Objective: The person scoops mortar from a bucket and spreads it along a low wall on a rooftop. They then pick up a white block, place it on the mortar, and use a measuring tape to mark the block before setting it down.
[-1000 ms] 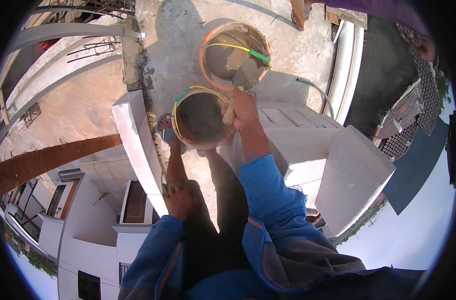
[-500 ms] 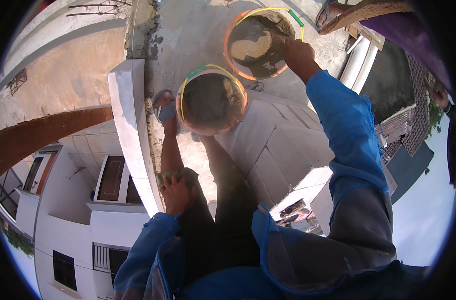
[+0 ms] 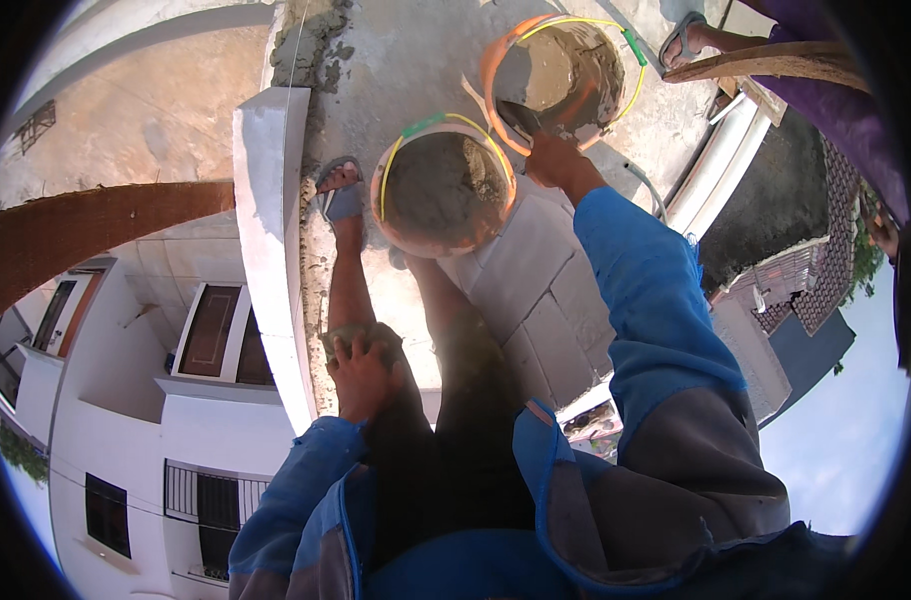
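Observation:
In my right hand (image 3: 558,162) is the handle of a trowel (image 3: 519,120), my fingers wrapped round it. Its blade dips inside the near left rim of the far orange bucket (image 3: 491,72), which has a yellow wire handle with a green grip. Wet grey mortar (image 3: 548,80) lies in that bucket, and smears coat its inner wall. Closer to me stands a second orange bucket (image 3: 441,243), filled with grey mortar (image 3: 431,190). My left hand (image 3: 366,380) rests flat on my left knee, fingers apart, holding nothing.
A white block wall (image 3: 266,200) runs along my left, with a wooden beam (image 3: 106,235) beside it. Stacked pale blocks (image 3: 551,290) stand at my right. Another person's sandalled foot (image 3: 688,40) is at the upper right, near a curved wooden board (image 3: 776,62) and white pipes (image 3: 721,165).
My right hand has drawn back toward me and left with the trowel, from the bucket's right side to its near rim. My left hand stays on my knee; the view has shifted slightly.

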`<act>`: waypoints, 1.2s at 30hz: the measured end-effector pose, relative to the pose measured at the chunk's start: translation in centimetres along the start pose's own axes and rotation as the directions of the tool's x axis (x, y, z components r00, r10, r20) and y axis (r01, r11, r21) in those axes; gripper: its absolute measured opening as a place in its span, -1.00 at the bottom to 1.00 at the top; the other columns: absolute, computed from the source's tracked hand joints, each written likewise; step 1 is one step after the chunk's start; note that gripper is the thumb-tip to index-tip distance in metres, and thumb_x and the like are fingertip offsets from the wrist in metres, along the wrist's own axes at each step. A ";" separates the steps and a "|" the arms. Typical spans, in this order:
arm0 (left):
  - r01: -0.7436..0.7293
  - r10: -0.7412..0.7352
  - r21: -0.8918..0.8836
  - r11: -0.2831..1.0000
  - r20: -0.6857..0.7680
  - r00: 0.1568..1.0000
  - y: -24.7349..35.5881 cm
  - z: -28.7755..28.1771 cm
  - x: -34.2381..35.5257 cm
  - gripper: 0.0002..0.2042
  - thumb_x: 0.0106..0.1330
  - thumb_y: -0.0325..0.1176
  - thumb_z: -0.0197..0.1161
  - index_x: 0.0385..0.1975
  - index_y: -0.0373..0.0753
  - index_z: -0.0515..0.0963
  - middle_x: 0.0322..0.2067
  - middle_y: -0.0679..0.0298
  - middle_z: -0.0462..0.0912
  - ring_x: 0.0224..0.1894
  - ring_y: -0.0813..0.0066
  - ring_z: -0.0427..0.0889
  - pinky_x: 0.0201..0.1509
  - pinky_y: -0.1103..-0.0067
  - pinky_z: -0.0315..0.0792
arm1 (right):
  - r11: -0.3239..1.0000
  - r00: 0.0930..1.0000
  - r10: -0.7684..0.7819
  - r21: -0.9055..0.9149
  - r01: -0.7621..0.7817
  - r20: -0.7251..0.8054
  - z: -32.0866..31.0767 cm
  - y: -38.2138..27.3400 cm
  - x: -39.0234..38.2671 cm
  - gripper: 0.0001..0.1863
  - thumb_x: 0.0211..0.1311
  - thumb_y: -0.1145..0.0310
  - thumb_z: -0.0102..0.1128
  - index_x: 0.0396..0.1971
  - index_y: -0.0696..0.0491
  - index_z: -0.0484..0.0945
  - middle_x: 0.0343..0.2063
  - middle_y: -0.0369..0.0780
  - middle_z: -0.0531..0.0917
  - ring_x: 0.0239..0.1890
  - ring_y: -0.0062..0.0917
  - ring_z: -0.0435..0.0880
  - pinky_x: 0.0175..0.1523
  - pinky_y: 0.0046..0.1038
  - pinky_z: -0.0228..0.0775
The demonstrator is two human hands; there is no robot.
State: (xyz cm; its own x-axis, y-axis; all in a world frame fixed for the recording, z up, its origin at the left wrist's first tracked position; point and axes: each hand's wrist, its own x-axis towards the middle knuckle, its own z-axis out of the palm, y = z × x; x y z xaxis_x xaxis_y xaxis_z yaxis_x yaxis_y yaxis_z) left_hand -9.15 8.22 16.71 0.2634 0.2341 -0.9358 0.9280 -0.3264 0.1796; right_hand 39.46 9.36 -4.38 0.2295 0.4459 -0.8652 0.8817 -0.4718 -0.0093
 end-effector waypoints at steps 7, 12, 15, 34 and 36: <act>0.091 -0.096 0.050 0.995 0.096 0.991 0.5 -0.2 -0.3 -0.48 0.28 0.05 0.38 0.24 0.08 0.65 0.50 0.09 0.34 0.59 -0.33 0.14 0.49 -0.20 0.20 | 0.669 0.984 0.011 0.730 -0.139 0.177 -4.9 -2.1 -0.5 -0.62 0.46 0.18 -0.01 0.01 0.21 0.46 -0.46 -0.10 0.57 -0.61 -0.36 0.58 -0.50 -0.21 0.46; 0.090 -0.104 0.110 0.990 0.127 0.986 1.0 -0.7 -0.2 -0.48 0.27 0.04 0.40 0.23 0.08 0.65 0.50 0.10 0.34 0.59 -0.33 0.13 0.49 -0.17 0.21 | 0.255 0.985 0.071 0.952 -0.170 0.156 -2.2 -2.2 0.2 -0.70 0.49 0.19 -0.03 -0.09 0.13 0.47 -0.52 -0.17 0.49 -0.68 -0.39 0.47 -0.53 -0.15 0.36; 0.086 -0.106 0.154 0.984 0.129 0.986 1.0 -0.4 -0.4 -0.49 0.27 0.04 0.41 0.22 0.08 0.66 0.50 0.10 0.35 0.59 -0.33 0.14 0.50 -0.18 0.21 | 0.067 0.981 0.059 0.980 -0.187 0.183 -1.2 -2.2 -0.2 -0.72 0.47 0.16 -0.03 -0.16 0.10 0.45 -0.51 -0.16 0.49 -0.69 -0.40 0.45 -0.55 -0.18 0.36; -0.094 0.102 0.170 0.981 -0.038 0.994 -2.2 1.1 -0.7 -0.47 0.29 0.07 0.28 0.24 0.07 0.63 0.31 0.08 0.55 0.41 -0.64 0.32 0.24 -0.29 0.38 | -0.463 0.995 0.058 0.881 0.097 -0.079 -3.1 -16.1 -10.1 -0.52 0.40 0.25 -0.10 0.30 -0.08 0.37 -0.51 -0.22 0.50 -0.70 -0.49 0.44 -0.60 -0.37 0.42; -0.093 0.092 0.144 0.985 0.012 0.996 -2.5 -0.3 -0.7 -0.48 0.28 0.07 0.28 0.23 0.08 0.64 0.32 0.09 0.55 0.45 -0.60 0.28 0.31 -0.30 0.30 | -0.497 0.995 -0.050 0.866 0.052 -0.089 -5.7 -20.2 -11.1 -0.50 0.42 0.25 -0.11 0.33 -0.06 0.35 -0.51 -0.22 0.50 -0.69 -0.50 0.44 -0.59 -0.40 0.39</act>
State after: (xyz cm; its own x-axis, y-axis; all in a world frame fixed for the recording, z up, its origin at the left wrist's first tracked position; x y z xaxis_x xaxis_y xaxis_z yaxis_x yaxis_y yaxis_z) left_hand -11.59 9.12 17.03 0.3449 0.1921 -0.9188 0.8520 -0.4749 0.2205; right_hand 21.46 18.29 8.24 0.2206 0.5351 -0.8155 -0.7836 -0.4007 -0.4749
